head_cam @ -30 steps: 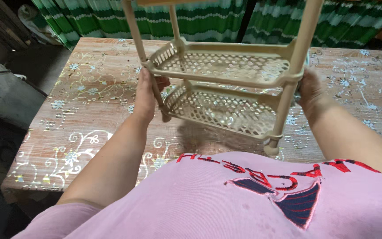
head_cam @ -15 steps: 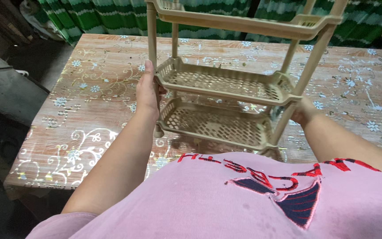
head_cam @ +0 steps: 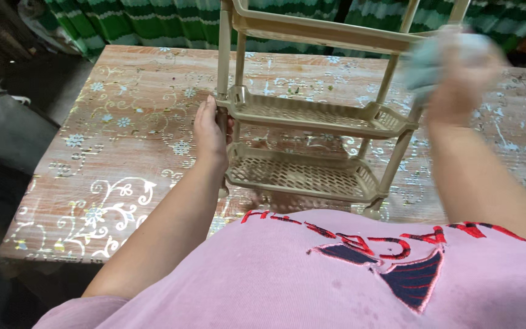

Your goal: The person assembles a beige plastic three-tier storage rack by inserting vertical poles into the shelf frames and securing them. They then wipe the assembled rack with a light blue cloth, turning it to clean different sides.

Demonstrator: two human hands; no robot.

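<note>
Beige plastic rack [head_cam: 312, 116] with perforated shelves, standing upright on table [head_cam: 123, 140] covered in a floral-patterned, wood-look sheet, near the edge closest to the wearer. Left to right: bare patterned table surface at left, dark floor beyond its edge. Left hand [head_cam: 209, 131] closed around the rack's front-left post [head_cam: 224, 55], at the level of the middle shelf [head_cam: 318, 113], fingers wrapped behind the post, thumb side toward the camera. Lower shelf [head_cam: 299, 176] just below, slotted base visible, nothing lying on it. Upper tier [head_cam: 324, 27] crossing the top of the view, partly cut off. Right-hand posts slanting upward toward the right. Right hand [head_cam: 464, 76] raised beside the upper right post, blurred, closed on a pale blue-green cloth [head_cam: 424, 67] held against or just beside that post; contact not determinable through the blur. Green striped fabric [head_cam: 153, 18] hanging behind the table. Pink shirt [head_cam: 312, 274] filling the bottom of the view.
</note>
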